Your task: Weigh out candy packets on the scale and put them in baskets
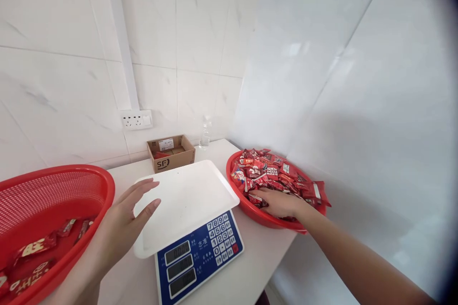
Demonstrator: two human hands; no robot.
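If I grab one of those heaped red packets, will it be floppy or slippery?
The red packets are probably a bit floppy, since they look crinkled. Their shine suggests they may slip. Most are likely light, looking small beside the right hand.

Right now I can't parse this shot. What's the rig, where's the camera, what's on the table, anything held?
There's no robot: these are a person's bare hands, in one picture from a head-worn camera looking forward and down.

The white table bears a digital scale, with a cardboard box and a clear bottle behind it. The left basket, red, has a few packets in it; the right basket, also red, is heaped with red packets.

The left hand is empty, fingers spread by the scale's pan. The right hand reaches into the heap; whether its grip has closed on anything is hidden.
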